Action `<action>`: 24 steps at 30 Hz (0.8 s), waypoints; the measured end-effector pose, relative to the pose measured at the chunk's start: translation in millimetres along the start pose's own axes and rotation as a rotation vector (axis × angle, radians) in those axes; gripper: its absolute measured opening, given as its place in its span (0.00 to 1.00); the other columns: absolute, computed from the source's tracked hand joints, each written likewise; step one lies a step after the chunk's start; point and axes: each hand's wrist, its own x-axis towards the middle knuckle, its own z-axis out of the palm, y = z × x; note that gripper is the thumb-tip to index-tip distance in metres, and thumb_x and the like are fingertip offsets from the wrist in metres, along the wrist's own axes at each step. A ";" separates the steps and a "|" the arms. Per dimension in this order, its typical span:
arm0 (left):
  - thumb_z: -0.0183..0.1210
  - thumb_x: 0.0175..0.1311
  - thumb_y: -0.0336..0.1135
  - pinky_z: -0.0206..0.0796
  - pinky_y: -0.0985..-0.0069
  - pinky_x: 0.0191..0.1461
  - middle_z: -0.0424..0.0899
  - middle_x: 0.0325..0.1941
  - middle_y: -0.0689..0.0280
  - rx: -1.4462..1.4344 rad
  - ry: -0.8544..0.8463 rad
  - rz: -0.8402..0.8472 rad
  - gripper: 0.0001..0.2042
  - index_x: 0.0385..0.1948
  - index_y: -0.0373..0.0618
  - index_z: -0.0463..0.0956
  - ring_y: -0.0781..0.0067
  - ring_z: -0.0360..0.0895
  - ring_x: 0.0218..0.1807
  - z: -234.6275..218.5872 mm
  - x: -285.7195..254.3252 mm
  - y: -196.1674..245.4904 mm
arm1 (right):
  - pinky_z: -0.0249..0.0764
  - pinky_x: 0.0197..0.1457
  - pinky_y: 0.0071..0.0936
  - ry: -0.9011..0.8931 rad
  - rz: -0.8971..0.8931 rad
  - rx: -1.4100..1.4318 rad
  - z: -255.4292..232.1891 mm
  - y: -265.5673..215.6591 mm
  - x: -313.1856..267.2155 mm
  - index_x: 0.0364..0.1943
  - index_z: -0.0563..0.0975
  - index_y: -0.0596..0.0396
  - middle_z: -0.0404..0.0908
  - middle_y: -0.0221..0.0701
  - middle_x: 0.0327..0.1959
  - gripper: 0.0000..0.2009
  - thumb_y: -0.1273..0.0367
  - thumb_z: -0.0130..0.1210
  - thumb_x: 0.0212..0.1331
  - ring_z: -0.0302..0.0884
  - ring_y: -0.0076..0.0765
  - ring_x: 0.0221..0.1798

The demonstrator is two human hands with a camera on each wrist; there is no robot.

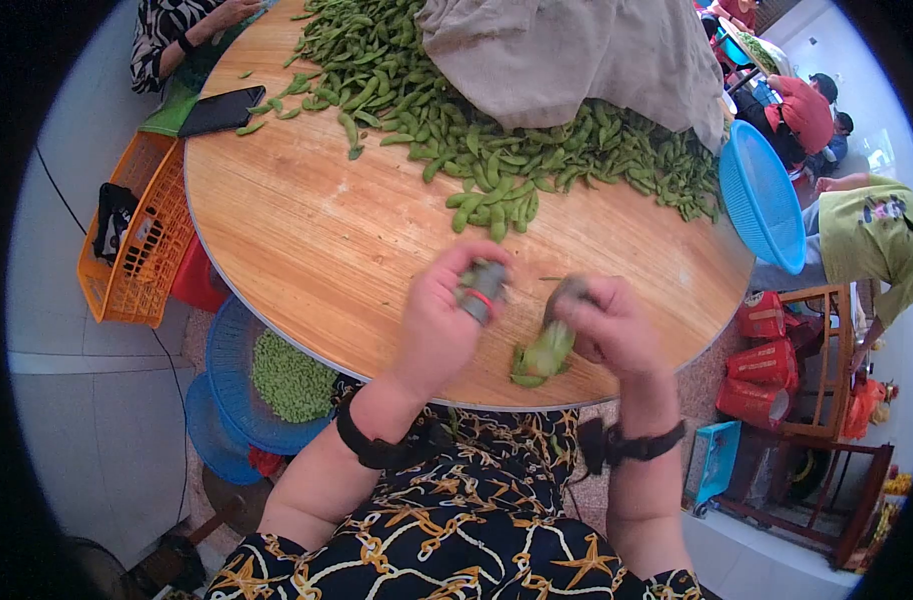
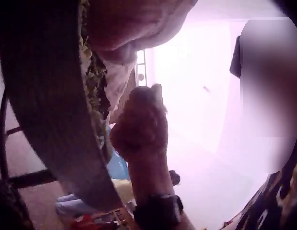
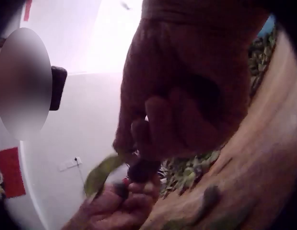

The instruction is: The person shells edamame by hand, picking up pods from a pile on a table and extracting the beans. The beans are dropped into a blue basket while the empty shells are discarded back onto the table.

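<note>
Nearest the wearer, both hands hover over the near rim of the round wooden desk, close together but apart. The left hand is curled, its taped fingers bent inward; whether they pinch anything cannot be told. Just at its 3 o'clock, the right hand grips a bunch of green soybean pods, which hang from its fingers at about 8 o'clock, above the desk edge. In the right wrist view a pod sticks out between the two hands.

Below the desk at 9 o'clock, a blue basket holds shelled green beans, and an orange crate stands beyond it. Farther across the desk lies a broad heap of pods, partly under a grey cloth. At 11 o'clock a dark phone lies near the rim. At 2 o'clock a blue sieve leans off the desk edge.
</note>
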 end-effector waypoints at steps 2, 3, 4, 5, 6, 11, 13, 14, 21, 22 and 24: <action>0.45 0.60 0.24 0.57 0.91 0.25 0.73 0.31 0.69 -0.197 0.180 -0.055 0.07 0.37 0.44 0.71 0.85 0.66 0.26 -5.2 5.7 1.1 | 0.62 0.19 0.22 0.049 -0.097 -0.421 -12.2 -6.4 20.0 0.25 0.73 0.59 0.71 0.31 0.16 0.12 0.63 0.53 0.55 0.66 0.23 0.17; 0.44 0.61 0.26 0.54 0.92 0.23 0.72 0.30 0.69 -0.338 0.222 -0.086 0.07 0.38 0.44 0.70 0.85 0.65 0.24 -8.7 8.3 3.2 | 0.67 0.23 0.28 0.099 -0.195 -0.840 -19.6 -9.6 33.3 0.25 0.73 0.61 0.74 0.37 0.17 0.14 0.62 0.54 0.53 0.70 0.30 0.18; 0.43 0.63 0.28 0.51 0.92 0.21 0.72 0.29 0.68 -0.477 0.259 -0.117 0.07 0.38 0.43 0.69 0.84 0.64 0.23 -11.2 9.1 4.7 | 0.69 0.27 0.33 0.302 -0.212 -0.891 -26.1 -14.0 52.2 0.26 0.73 0.61 0.74 0.42 0.19 0.14 0.61 0.55 0.51 0.72 0.39 0.22; 0.43 0.63 0.28 0.51 0.92 0.21 0.72 0.29 0.68 -0.478 0.254 -0.117 0.07 0.38 0.43 0.69 0.84 0.64 0.23 -13.9 9.1 3.6 | 0.71 0.32 0.38 0.508 -0.229 -0.935 -29.1 -16.8 69.6 0.27 0.73 0.62 0.74 0.47 0.21 0.15 0.61 0.55 0.50 0.75 0.48 0.26; 0.43 0.63 0.29 0.50 0.92 0.20 0.71 0.29 0.68 -0.488 0.252 -0.117 0.07 0.39 0.42 0.69 0.84 0.64 0.24 -17.4 8.9 1.0 | 0.71 0.32 0.38 0.512 -0.229 -0.935 -27.9 -15.7 79.2 0.27 0.73 0.62 0.74 0.47 0.21 0.15 0.61 0.55 0.50 0.75 0.48 0.26; 0.45 0.63 0.29 0.48 0.92 0.20 0.71 0.30 0.66 -0.486 0.235 -0.104 0.09 0.42 0.40 0.69 0.84 0.64 0.24 -16.1 7.9 7.3 | 0.71 0.35 0.45 0.435 -0.299 -1.237 2.0 -16.6 78.7 0.29 0.72 0.60 0.76 0.49 0.24 0.12 0.63 0.54 0.50 0.75 0.55 0.32; 0.46 0.63 0.29 0.49 0.92 0.20 0.70 0.31 0.67 -0.449 0.189 -0.113 0.09 0.43 0.40 0.69 0.84 0.64 0.24 -17.7 8.5 5.6 | 0.71 0.33 0.45 0.416 -0.308 -1.225 10.9 -9.9 65.5 0.27 0.71 0.59 0.76 0.48 0.22 0.11 0.64 0.53 0.50 0.75 0.54 0.29; 0.46 0.63 0.29 0.49 0.92 0.20 0.70 0.31 0.67 -0.450 0.191 -0.115 0.09 0.43 0.40 0.69 0.84 0.64 0.24 -17.1 8.6 5.3 | 0.71 0.32 0.45 0.391 -0.299 -1.266 15.1 -9.4 57.5 0.26 0.71 0.58 0.76 0.46 0.21 0.10 0.65 0.54 0.50 0.75 0.54 0.28; 0.47 0.62 0.28 0.49 0.93 0.21 0.71 0.31 0.69 -0.424 0.151 -0.185 0.09 0.43 0.42 0.70 0.86 0.64 0.25 -13.9 7.3 4.5 | 0.71 0.26 0.43 0.346 -0.259 -1.329 21.6 2.4 18.3 0.23 0.70 0.57 0.75 0.44 0.18 0.09 0.66 0.54 0.49 0.74 0.52 0.22; 0.47 0.62 0.27 0.49 0.93 0.21 0.71 0.31 0.69 -0.420 0.141 -0.203 0.09 0.42 0.42 0.70 0.86 0.64 0.24 -13.5 7.5 3.6 | 0.71 0.26 0.43 0.347 -0.260 -1.329 21.2 5.7 16.3 0.23 0.70 0.57 0.75 0.44 0.18 0.09 0.66 0.54 0.49 0.74 0.52 0.22; 0.49 0.61 0.28 0.51 0.93 0.21 0.71 0.30 0.70 -0.364 0.109 -0.226 0.09 0.42 0.42 0.71 0.87 0.64 0.24 -11.3 6.2 2.7 | 0.70 0.23 0.35 0.444 -0.384 -1.192 20.2 11.9 13.1 0.25 0.72 0.59 0.75 0.38 0.15 0.09 0.67 0.55 0.50 0.75 0.41 0.18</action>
